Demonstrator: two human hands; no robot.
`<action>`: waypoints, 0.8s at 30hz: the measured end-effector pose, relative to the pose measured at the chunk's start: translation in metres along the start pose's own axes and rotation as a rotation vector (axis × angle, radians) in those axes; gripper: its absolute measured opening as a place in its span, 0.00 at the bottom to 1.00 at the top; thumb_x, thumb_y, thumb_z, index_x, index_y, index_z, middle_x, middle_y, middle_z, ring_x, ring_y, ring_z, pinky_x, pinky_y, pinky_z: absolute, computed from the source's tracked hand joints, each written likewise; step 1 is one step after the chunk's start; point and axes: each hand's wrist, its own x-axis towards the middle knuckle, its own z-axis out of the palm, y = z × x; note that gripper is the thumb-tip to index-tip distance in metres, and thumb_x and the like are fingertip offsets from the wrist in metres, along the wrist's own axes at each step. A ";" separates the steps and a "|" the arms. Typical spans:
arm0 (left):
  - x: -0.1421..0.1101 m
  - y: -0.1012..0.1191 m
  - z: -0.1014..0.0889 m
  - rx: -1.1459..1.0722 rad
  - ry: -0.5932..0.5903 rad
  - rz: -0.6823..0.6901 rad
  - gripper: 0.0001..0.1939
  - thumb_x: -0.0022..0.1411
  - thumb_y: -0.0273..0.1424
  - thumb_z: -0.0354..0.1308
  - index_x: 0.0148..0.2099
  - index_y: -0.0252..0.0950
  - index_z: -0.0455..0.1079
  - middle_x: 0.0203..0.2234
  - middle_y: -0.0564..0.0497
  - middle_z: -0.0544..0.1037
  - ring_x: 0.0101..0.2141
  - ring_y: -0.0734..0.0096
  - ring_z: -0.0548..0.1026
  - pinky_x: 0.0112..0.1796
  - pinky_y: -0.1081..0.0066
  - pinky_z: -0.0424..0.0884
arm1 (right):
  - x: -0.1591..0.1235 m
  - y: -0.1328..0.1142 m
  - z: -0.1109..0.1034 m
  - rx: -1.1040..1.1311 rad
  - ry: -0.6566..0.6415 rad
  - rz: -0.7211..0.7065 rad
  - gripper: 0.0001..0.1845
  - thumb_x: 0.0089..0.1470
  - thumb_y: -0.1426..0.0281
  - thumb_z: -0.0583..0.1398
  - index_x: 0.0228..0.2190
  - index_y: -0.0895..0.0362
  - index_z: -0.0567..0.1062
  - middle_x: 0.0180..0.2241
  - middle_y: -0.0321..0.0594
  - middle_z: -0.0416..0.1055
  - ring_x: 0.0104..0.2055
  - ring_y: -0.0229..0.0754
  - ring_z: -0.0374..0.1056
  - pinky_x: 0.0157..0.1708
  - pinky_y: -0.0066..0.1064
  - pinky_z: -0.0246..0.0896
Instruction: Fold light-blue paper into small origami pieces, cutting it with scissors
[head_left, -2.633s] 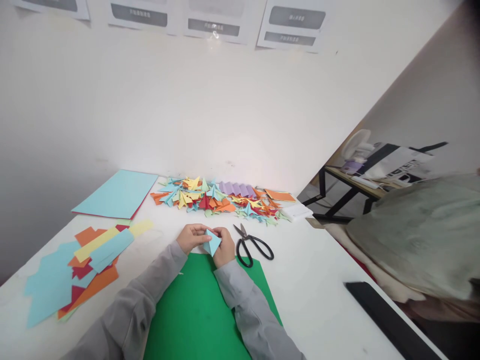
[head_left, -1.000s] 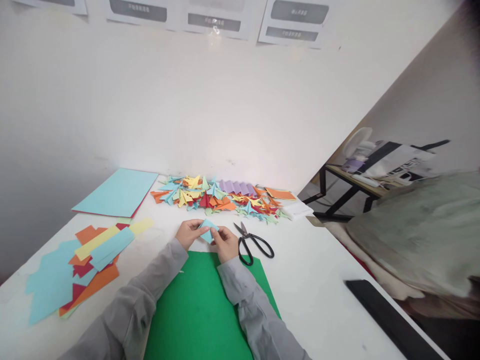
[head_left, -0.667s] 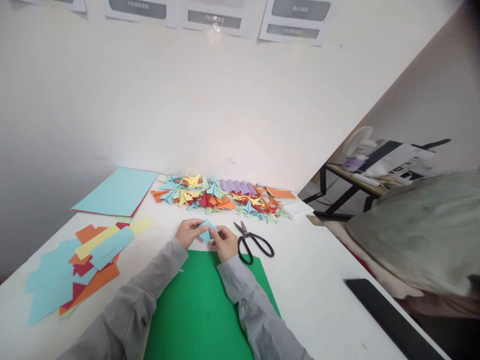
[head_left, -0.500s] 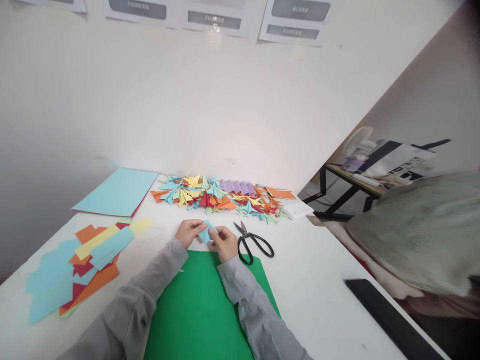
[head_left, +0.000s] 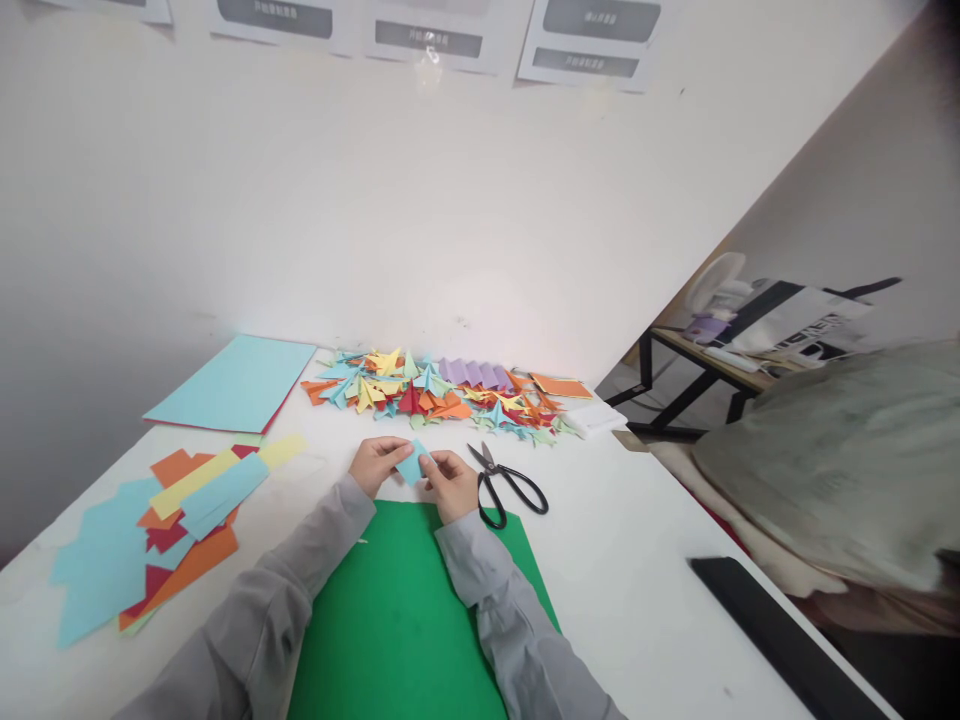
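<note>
Between my two hands is a small piece of light blue paper point(head_left: 411, 466), held above the far edge of a green sheet point(head_left: 397, 620). My left hand point(head_left: 373, 464) pinches its left side between thumb and fingers. On the right side, my right hand point(head_left: 453, 486) grips it the same way, thumb on the face of the paper. Just right of that hand lies a pair of scissors point(head_left: 502, 480) with black handles, its blades pointing away and a little apart. Most of my curled fingers are hidden behind the paper.
Folded paper pieces point(head_left: 420, 390) in many colours lie heaped along the wall, with a pleated purple strip point(head_left: 476, 374) among them. Paper scraps point(head_left: 180, 530) cover the table's left side, near large blue sheets point(head_left: 236, 385). A black bar point(head_left: 780, 630) lies at the right edge.
The blue paper has turned slightly in my fingers, and the centre crease seen before no longer shows. My right hand has shifted a little to the right.
</note>
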 end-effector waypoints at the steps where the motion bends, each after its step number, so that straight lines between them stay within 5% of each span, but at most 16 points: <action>1: 0.000 0.001 0.000 -0.002 0.007 0.000 0.13 0.40 0.34 0.61 0.29 0.30 0.72 0.20 0.51 0.73 0.22 0.74 0.70 0.26 0.71 0.68 | 0.000 0.000 0.000 0.014 0.001 0.007 0.13 0.36 0.62 0.61 0.21 0.60 0.69 0.16 0.32 0.64 0.16 0.31 0.56 0.14 0.24 0.55; 9: -0.002 0.004 0.000 0.171 -0.030 0.080 0.13 0.35 0.29 0.64 0.28 0.31 0.71 0.24 0.51 0.75 0.27 0.73 0.71 0.33 0.71 0.68 | 0.002 0.004 0.001 0.102 0.026 0.045 0.14 0.35 0.62 0.62 0.24 0.59 0.70 0.18 0.33 0.65 0.18 0.32 0.58 0.14 0.24 0.57; 16: -0.003 -0.002 0.002 0.184 -0.098 0.018 0.20 0.29 0.28 0.66 0.31 0.29 0.67 0.18 0.54 0.70 0.19 0.77 0.68 0.20 0.75 0.65 | 0.005 0.007 -0.002 0.133 0.046 0.100 0.15 0.34 0.61 0.62 0.25 0.59 0.71 0.20 0.34 0.67 0.19 0.34 0.61 0.15 0.25 0.58; 24: -0.001 -0.004 0.000 0.212 -0.114 0.055 0.20 0.31 0.28 0.65 0.32 0.29 0.68 0.20 0.53 0.71 0.20 0.77 0.68 0.21 0.76 0.65 | 0.006 0.012 -0.001 0.149 0.021 0.057 0.12 0.33 0.64 0.63 0.23 0.59 0.73 0.20 0.35 0.69 0.21 0.34 0.62 0.20 0.26 0.59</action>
